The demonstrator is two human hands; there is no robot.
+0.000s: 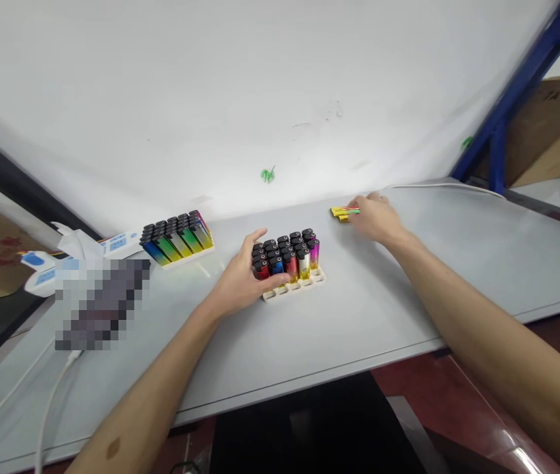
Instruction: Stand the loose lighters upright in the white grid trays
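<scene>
In the middle of the table a cream slotted tray (294, 288) holds several upright lighters (290, 262) with black tops and red, blue, silver or purple bodies. The row of slots nearest me has no lighters in it. My left hand (240, 280) grips this tray from the left side, thumb along the front and fingers around the back. Farther right, by the wall, some shiny yellow lighters (340, 212) lie flat. My right hand (373, 216) is over their right end with fingers bent down onto them; its fingertips are partly hidden.
A second tray (191, 255) full of lighters stands to the left by the wall. Beside it are a white power strip (122, 243), a blurred-out dark object (107, 306) and white cables (57, 375). A blue metal frame (497, 145) and cardboard boxes (547, 125) stand at the right.
</scene>
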